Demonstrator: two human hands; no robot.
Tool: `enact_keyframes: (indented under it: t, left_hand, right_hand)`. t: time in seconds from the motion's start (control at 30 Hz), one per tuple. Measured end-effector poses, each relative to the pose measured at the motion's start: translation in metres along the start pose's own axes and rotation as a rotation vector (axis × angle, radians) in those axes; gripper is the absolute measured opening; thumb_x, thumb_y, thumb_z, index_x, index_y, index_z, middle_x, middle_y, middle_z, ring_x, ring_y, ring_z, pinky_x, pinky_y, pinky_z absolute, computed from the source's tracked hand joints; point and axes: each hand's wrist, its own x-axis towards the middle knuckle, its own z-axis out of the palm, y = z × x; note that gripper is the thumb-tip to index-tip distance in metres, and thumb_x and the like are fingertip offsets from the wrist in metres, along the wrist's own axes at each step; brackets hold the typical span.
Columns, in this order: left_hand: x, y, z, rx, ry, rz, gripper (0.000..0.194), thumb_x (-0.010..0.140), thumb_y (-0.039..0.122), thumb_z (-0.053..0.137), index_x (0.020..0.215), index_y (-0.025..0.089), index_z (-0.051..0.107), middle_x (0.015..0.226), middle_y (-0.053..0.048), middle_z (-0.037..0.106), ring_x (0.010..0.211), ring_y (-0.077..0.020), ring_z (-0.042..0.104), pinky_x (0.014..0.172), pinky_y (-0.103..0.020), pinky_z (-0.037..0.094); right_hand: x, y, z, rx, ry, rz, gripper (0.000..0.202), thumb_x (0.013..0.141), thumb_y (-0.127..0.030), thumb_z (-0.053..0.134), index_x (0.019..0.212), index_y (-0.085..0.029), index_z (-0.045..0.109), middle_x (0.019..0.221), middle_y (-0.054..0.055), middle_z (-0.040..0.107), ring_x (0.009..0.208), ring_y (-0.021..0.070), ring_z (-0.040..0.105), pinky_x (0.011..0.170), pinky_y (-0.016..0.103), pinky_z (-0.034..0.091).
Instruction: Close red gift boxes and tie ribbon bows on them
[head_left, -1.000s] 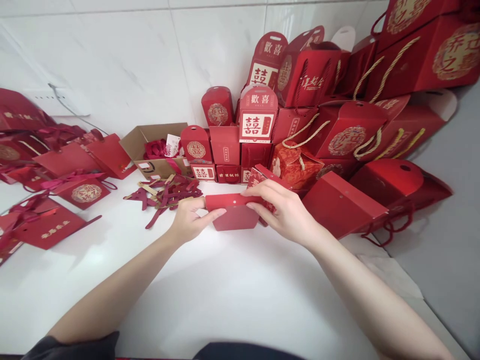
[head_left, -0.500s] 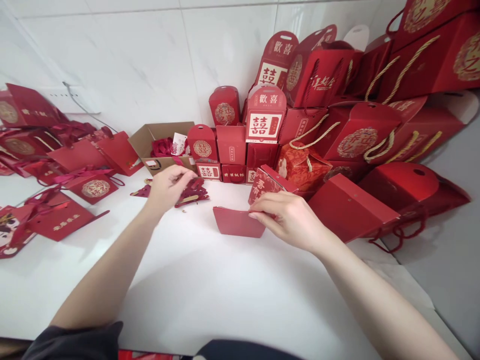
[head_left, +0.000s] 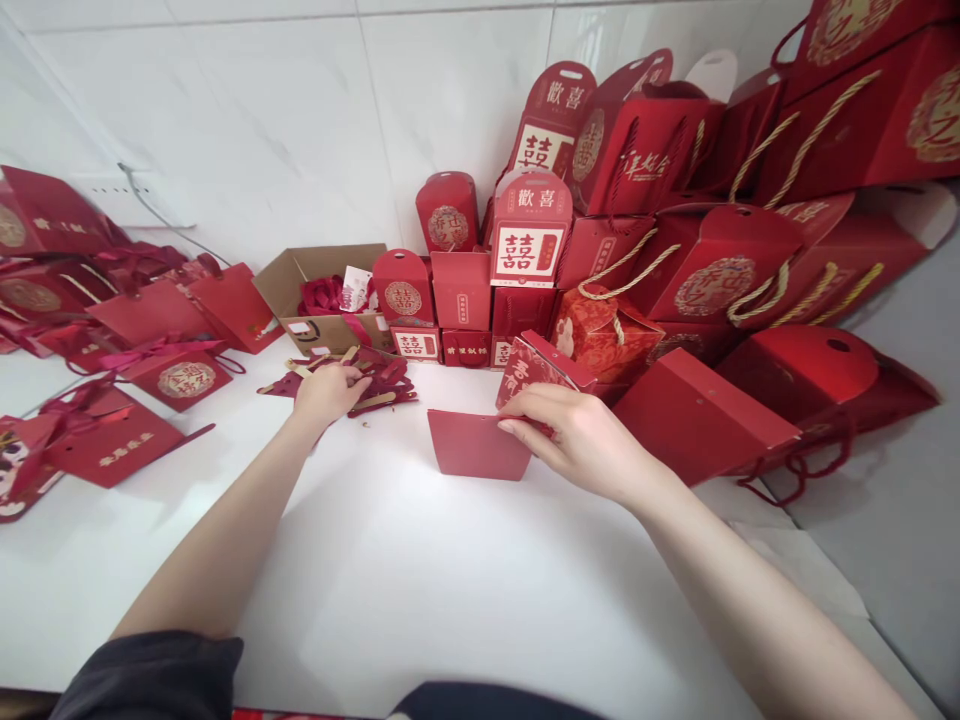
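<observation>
My right hand [head_left: 564, 428] pinches the top edge of a plain red gift box [head_left: 478, 446] that stands upright on the white table. My left hand [head_left: 330, 390] is down at a loose heap of dark red and gold-tan strips [head_left: 382, 385], its fingers drawn together. What lies between those fingers is hidden. Just behind the right hand leans a red box with light lettering [head_left: 529, 368].
Red gift boxes [head_left: 529, 235] are stacked along the tiled wall and up the right side, several with rope handles. An open cardboard box [head_left: 274, 285] holds dark red ribbon. More red boxes [head_left: 112, 440] with bows stand at the left.
My left hand has come down from above onto the heap of strips. My right hand stays on the red gift box, which has barely shifted.
</observation>
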Motion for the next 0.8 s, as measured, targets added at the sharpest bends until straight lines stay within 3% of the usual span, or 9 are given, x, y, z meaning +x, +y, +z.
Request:
enact_keyframes:
  t: [0.13, 0.27, 0.37, 0.47, 0.53, 0.6, 0.67, 0.73, 0.8]
  left_hand:
    - [-0.002, 0.003, -0.005, -0.037, 0.092, 0.01, 0.036, 0.083, 0.045, 0.051, 0.09, 0.021, 0.076, 0.095, -0.009, 0.072, 0.089, -0.0263, 0.065, 0.079, -0.034, 0.049]
    - [-0.008, 0.018, -0.03, -0.113, 0.278, 0.04, 0.038, 0.088, 0.045, 0.05, 0.102, 0.019, 0.074, 0.105, -0.008, 0.069, 0.096, -0.0225, 0.063, 0.088, -0.032, 0.049]
    - [-0.023, 0.047, -0.061, -0.346, 0.55, 0.176, 0.033, 0.088, 0.042, 0.055, 0.105, 0.021, 0.073, 0.107, -0.005, 0.069, 0.097, -0.0197, 0.065, 0.091, -0.033, 0.052]
    - [-0.05, 0.091, -0.092, -0.576, 0.734, 0.347, 0.022, 0.086, 0.032, 0.063, 0.103, 0.022, 0.072, 0.099, -0.002, 0.072, 0.085, -0.0157, 0.068, 0.079, -0.03, 0.059]
    - [-0.073, 0.121, -0.108, -0.579, 0.829, 0.541, 0.02, 0.08, 0.019, 0.069, 0.1, 0.025, 0.071, 0.097, 0.001, 0.073, 0.087, -0.0147, 0.07, 0.076, -0.026, 0.06]
    - [-0.096, 0.145, -0.118, -0.497, 0.889, 0.835, 0.026, 0.074, 0.008, 0.073, 0.094, 0.025, 0.071, 0.095, 0.003, 0.075, 0.088, -0.0134, 0.07, 0.08, -0.024, 0.06]
    - [-0.118, 0.161, -0.122, -0.359, 0.848, 1.053, 0.028, 0.074, 0.007, 0.074, 0.096, 0.023, 0.069, 0.101, 0.002, 0.075, 0.086, -0.0113, 0.071, 0.085, -0.021, 0.06]
    - [-0.135, 0.169, -0.122, -0.293, 0.795, 1.148, 0.026, 0.076, 0.009, 0.073, 0.099, 0.021, 0.068, 0.107, 0.0, 0.073, 0.087, -0.0106, 0.071, 0.088, -0.018, 0.059]
    - [-0.146, 0.171, -0.118, -0.288, 0.737, 1.16, 0.026, 0.08, 0.011, 0.069, 0.103, 0.022, 0.068, 0.113, -0.001, 0.071, 0.092, -0.0121, 0.071, 0.092, -0.018, 0.058]
  right_hand:
    - [0.0, -0.001, -0.001, -0.004, -0.003, -0.012, 0.02, 0.097, -0.029, 0.048, 0.097, -0.018, 0.065, 0.093, 0.007, 0.067, 0.086, 0.0178, 0.061, 0.077, 0.029, 0.048]
    - [-0.002, -0.003, -0.005, -0.023, -0.022, -0.003, 0.018, 0.097, -0.028, 0.049, 0.095, -0.018, 0.064, 0.091, 0.006, 0.067, 0.084, 0.0179, 0.061, 0.074, 0.03, 0.048]
    - [-0.002, -0.004, -0.009, -0.026, -0.041, 0.017, 0.017, 0.096, -0.028, 0.051, 0.093, -0.018, 0.064, 0.09, 0.007, 0.068, 0.084, 0.0188, 0.062, 0.074, 0.031, 0.048]
    - [-0.001, -0.006, -0.014, 0.006, -0.021, 0.031, 0.016, 0.094, -0.031, 0.054, 0.098, -0.019, 0.064, 0.095, 0.007, 0.069, 0.089, 0.0208, 0.062, 0.082, 0.036, 0.049]
    - [-0.001, -0.011, -0.018, 0.069, 0.044, 0.022, 0.018, 0.094, -0.032, 0.056, 0.105, -0.02, 0.064, 0.103, 0.007, 0.069, 0.098, 0.0213, 0.061, 0.09, 0.038, 0.047]
    - [-0.002, -0.018, -0.02, 0.168, 0.117, 0.007, 0.019, 0.094, -0.031, 0.056, 0.109, -0.022, 0.064, 0.11, 0.006, 0.067, 0.105, 0.0202, 0.059, 0.095, 0.037, 0.046]
    - [-0.005, -0.026, -0.022, 0.294, 0.166, 0.008, 0.018, 0.095, -0.03, 0.054, 0.108, -0.022, 0.065, 0.111, 0.005, 0.067, 0.104, 0.0182, 0.06, 0.091, 0.033, 0.049]
    - [-0.009, -0.034, -0.024, 0.429, 0.234, 0.061, 0.016, 0.096, -0.03, 0.053, 0.1, -0.021, 0.065, 0.1, 0.005, 0.068, 0.091, 0.0163, 0.063, 0.079, 0.029, 0.052]
    - [-0.014, -0.04, -0.026, 0.524, 0.34, 0.131, 0.015, 0.095, -0.031, 0.053, 0.091, -0.02, 0.062, 0.085, 0.003, 0.066, 0.075, 0.0147, 0.062, 0.068, 0.028, 0.052]
